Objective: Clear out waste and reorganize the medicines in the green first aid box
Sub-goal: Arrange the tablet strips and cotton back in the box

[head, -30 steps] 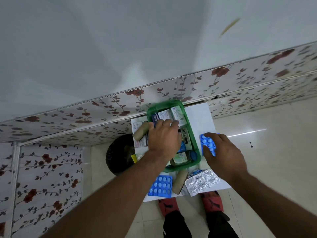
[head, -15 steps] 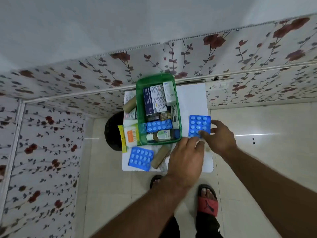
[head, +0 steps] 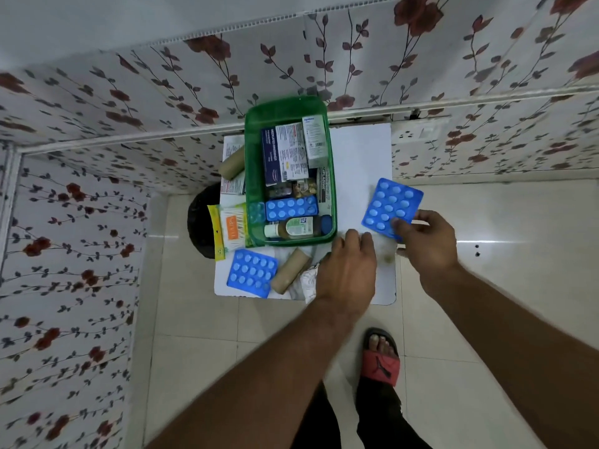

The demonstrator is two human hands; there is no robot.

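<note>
The green first aid box (head: 253, 176) stands on a small white table (head: 359, 157) and holds medicine cartons (head: 285, 153), a blue blister pack (head: 291, 207) and a small bottle (head: 293, 226). To the right of the box, my right hand (head: 428, 244) pinches another blue blister pack (head: 390, 204) by its near corner. Palm down just in front of the box lies my left hand (head: 346, 270), over a silver blister strip (head: 306, 283); its fingers are curled, and whether it grips anything is hidden.
A third blue blister pack (head: 252, 273) and a cardboard roll (head: 290, 270) lie on the table's near left. A cotton bud packet (head: 231, 226), another roll (head: 231, 163) and leaflets sit left of the box. A black bin (head: 199, 222) stands left of the table. Floral wall behind.
My left hand left the box and came down near the table's front, over the silver strip. My right hand lifted the blue blister pack and tilted it. The view tipped downward.
</note>
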